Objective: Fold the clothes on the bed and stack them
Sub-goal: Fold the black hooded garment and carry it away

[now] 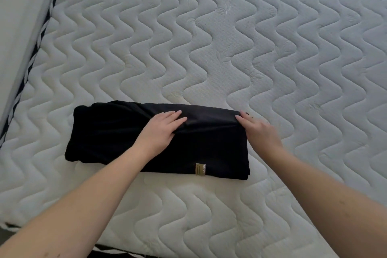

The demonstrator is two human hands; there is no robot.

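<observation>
While the black garment [129,138] sits half-folded near the bed's [272,48] front edge, the left hand [162,130] presses flat, fingers straight, and the right hand [256,130] pinches its right edge. Best to smooth first, then fold squarely.

The scene is lit softly and evenly by diffuse light, with no single source to be made out. The white quilted mattress [230,37] is rendered bright, slightly cooler and greyer toward the far right. Only faint shadows are cast. No glare is seen. The black garment [117,138] is underexposed, its folds barely resolved. Wide-angle bending is noticeable at the edges, and slight softness is present throughout.
</observation>
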